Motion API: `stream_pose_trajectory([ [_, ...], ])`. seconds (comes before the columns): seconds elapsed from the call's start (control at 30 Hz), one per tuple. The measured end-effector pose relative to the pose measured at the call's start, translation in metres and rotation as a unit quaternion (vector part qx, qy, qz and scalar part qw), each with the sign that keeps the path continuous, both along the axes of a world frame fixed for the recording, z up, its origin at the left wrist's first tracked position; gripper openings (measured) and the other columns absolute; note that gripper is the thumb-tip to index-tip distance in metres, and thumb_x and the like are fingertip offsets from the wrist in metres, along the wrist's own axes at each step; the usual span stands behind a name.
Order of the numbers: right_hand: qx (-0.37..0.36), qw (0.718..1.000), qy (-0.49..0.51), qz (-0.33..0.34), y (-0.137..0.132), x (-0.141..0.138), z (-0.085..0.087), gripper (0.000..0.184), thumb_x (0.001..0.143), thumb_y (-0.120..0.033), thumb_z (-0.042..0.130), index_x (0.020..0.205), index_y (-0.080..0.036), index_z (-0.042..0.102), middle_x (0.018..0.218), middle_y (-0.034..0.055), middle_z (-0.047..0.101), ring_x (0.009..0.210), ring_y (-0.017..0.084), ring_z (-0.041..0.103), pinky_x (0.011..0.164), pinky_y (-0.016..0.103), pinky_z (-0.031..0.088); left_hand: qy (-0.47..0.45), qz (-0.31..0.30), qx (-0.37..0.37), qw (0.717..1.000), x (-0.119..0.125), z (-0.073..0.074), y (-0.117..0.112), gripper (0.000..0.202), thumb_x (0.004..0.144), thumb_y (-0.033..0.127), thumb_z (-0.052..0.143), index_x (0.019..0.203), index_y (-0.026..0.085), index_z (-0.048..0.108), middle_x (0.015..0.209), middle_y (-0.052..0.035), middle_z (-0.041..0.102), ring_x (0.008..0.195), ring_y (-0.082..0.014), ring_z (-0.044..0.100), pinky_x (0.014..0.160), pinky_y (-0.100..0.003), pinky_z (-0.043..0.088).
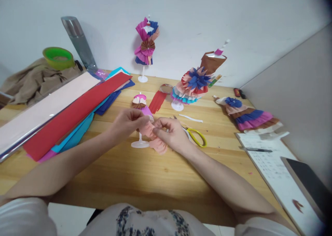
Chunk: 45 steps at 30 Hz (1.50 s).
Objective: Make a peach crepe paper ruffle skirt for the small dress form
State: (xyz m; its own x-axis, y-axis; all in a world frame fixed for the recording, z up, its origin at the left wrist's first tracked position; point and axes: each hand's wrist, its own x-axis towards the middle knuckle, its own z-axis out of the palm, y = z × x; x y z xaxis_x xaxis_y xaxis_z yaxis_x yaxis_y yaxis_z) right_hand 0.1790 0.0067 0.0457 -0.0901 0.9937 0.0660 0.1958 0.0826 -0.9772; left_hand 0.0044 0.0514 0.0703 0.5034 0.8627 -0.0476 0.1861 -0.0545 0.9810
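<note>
A small white mannequin stand [140, 144] rises at the middle of the wooden table [145, 177], its top dressed in pink and brown paper [139, 100]. My left hand [127, 122] is closed, pinching a ruffled strip of peach crepe paper [157, 142] against the mannequin's waist. My right hand [172, 134] is also closed on that same strip, just to the right of the stand. The strip's loose end hangs down to the tabletop below my right hand.
Long crepe paper sheets [70, 115] in red, pink and blue lie at left. Yellow-handled scissors [197, 137] rest right of my hands. Two dressed mannequins [146, 44] [193, 84] stand behind, a third [246, 116] lies at right. A pen [255, 149], paper and tablet [308, 186] sit at the right edge.
</note>
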Motion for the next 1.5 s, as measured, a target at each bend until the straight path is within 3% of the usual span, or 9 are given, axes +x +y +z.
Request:
stream_pose_trajectory([
  [0.1,0.011,1.000,-0.007,-0.003,0.001,0.001,-0.001,0.010,0.065,-0.017,0.059,0.055,-0.019,0.057,0.054,-0.0028,0.058,0.054,0.012,0.051,0.055,0.024,0.039,-0.022,0.006,-0.019,1.000,-0.002,0.000,0.001,0.032,0.080,0.045,0.060,0.069,0.015,0.066,0.062,-0.0015,0.063,0.056,-0.0125,0.055,0.056,-0.024,0.045],
  [0.37,0.005,1.000,-0.001,0.020,0.001,0.003,-0.004,0.007,0.066,-0.020,0.058,0.059,-0.019,0.059,0.057,-0.0015,0.059,0.055,0.013,0.051,0.055,0.025,0.039,0.088,-0.085,0.313,0.942,-0.005,0.002,-0.006,0.036,0.071,0.045,0.076,0.093,0.018,0.067,0.096,-0.0091,0.070,0.092,-0.0243,0.063,0.083,-0.035,0.047],
  [0.53,0.019,0.999,-0.004,0.026,0.002,0.004,-0.003,0.015,0.069,-0.024,0.061,0.057,-0.019,0.055,0.054,-0.0035,0.053,0.054,0.011,0.046,0.055,0.024,0.036,0.153,-0.124,0.348,0.916,-0.006,0.005,-0.012,0.048,0.067,0.048,0.079,0.101,0.019,0.064,0.105,-0.0106,0.068,0.094,-0.0260,0.062,0.081,-0.037,0.048],
  [0.67,0.002,0.999,0.027,0.031,0.002,0.003,-0.005,0.015,0.068,-0.025,0.063,0.058,-0.019,0.054,0.055,-0.0036,0.052,0.054,0.011,0.045,0.054,0.024,0.036,0.164,-0.103,0.368,0.909,-0.006,0.007,-0.016,0.022,0.079,0.029,0.066,0.097,0.018,0.063,0.101,-0.0090,0.068,0.090,-0.0218,0.062,0.078,-0.033,0.047],
  [0.8,-0.044,0.997,0.041,0.054,0.001,0.004,-0.004,0.012,0.070,-0.027,0.063,0.063,-0.018,0.057,0.061,-0.0013,0.057,0.056,0.012,0.050,0.055,0.025,0.039,0.134,-0.059,0.287,0.947,-0.005,0.009,-0.016,0.015,0.083,0.024,0.056,0.073,0.016,0.063,0.071,-0.0033,0.064,0.068,-0.0149,0.057,0.064,-0.027,0.042],
  [0.93,-0.012,0.996,-0.024,0.082,-0.001,0.007,0.005,0.013,0.072,-0.028,0.063,0.068,-0.017,0.059,0.063,-0.0014,0.056,0.059,0.011,0.049,0.059,0.025,0.040,0.049,-0.038,0.059,0.996,-0.005,0.007,-0.012,0.020,0.078,0.029,0.060,0.064,0.015,0.060,0.058,0.0008,0.059,0.057,-0.0113,0.053,0.054,-0.023,0.038],
  [1.1,0.036,0.994,-0.081,0.066,-0.002,0.011,0.012,0.016,0.075,-0.028,0.061,0.065,-0.017,0.055,0.061,-0.0026,0.053,0.058,0.010,0.046,0.058,0.024,0.037,-0.075,-0.019,-0.138,0.987,-0.007,0.000,-0.006,0.024,0.074,0.037,0.066,0.070,0.014,0.061,0.065,0.0001,0.061,0.062,-0.0124,0.058,0.062,-0.025,0.048],
  [1.3,0.037,0.989,-0.121,0.081,-0.001,0.012,0.011,0.019,0.077,-0.028,0.058,0.062,-0.017,0.053,0.060,-0.0017,0.054,0.057,0.011,0.047,0.057,0.024,0.038,-0.038,-0.046,-0.108,0.992,-0.003,0.001,-0.010,0.030,0.061,0.033,0.079,0.079,0.014,0.063,0.075,-0.0019,0.068,0.071,-0.0154,0.063,0.065,-0.025,0.049],
  [1.5,0.037,0.983,-0.143,0.106,-0.004,0.009,0.012,0.021,0.077,-0.023,0.057,0.058,-0.017,0.052,0.059,-0.0013,0.056,0.057,0.010,0.048,0.054,0.022,0.037,0.044,-0.004,-0.082,0.996,0.004,-0.003,-0.021,0.020,0.061,0.031,0.071,0.062,0.014,0.060,0.049,0.0036,0.054,0.048,-0.0083,0.046,0.046,-0.020,0.028],
])
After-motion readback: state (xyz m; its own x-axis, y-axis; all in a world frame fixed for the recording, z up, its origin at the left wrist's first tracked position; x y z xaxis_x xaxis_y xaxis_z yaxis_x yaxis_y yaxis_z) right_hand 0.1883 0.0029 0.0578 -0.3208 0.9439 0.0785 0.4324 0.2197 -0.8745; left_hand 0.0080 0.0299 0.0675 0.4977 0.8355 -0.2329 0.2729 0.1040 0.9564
